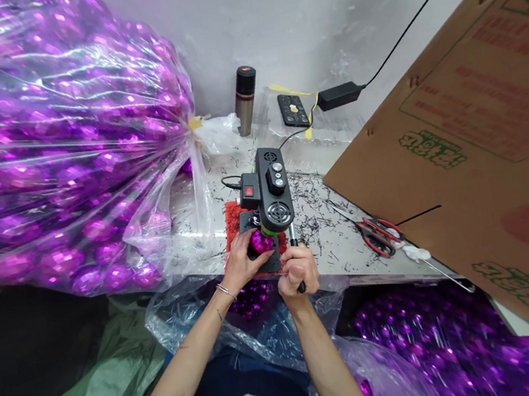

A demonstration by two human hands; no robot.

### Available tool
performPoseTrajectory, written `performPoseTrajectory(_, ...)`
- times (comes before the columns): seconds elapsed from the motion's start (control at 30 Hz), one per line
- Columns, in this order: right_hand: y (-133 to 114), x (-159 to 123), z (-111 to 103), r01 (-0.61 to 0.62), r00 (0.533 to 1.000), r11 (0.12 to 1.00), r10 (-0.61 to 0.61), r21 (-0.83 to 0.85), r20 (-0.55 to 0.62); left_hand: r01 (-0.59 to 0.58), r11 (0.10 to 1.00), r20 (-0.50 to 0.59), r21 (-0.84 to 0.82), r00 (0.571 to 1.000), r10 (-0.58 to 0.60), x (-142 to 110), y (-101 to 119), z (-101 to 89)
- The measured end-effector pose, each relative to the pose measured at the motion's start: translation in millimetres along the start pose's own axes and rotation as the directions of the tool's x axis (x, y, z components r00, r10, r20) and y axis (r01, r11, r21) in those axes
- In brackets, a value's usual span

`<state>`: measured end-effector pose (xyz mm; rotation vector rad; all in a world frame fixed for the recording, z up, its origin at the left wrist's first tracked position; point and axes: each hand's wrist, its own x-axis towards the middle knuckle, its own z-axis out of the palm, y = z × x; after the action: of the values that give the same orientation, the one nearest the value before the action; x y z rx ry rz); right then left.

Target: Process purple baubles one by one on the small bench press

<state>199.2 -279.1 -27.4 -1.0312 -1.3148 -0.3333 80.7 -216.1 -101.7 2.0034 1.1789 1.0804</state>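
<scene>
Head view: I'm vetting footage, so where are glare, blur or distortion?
Head view throughout: glare streaks cross the clear bag at left; red lettering on the cardboard box is too blurred to read; wide-angle stretching seems likely near edges; left hand and right hand look sharper.

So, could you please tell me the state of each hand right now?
Left hand: partly closed, holding a shiny purple ball.
Right hand: closed around a lever handle.

Forearms [190, 362] extended, left hand [241, 263] curved, right hand [298, 273] (close by) fisted
</scene>
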Motion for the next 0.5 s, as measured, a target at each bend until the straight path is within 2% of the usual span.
performPoseTrajectory(0.5, 1.1, -3.3, 4.5, -0.04, 0.999, 0.997, 0.041, 0.062, -0.017, 0.002, 1.0, -0.007, -0.031, 1.0, -0.002, 2.6, -1.2, 3.1)
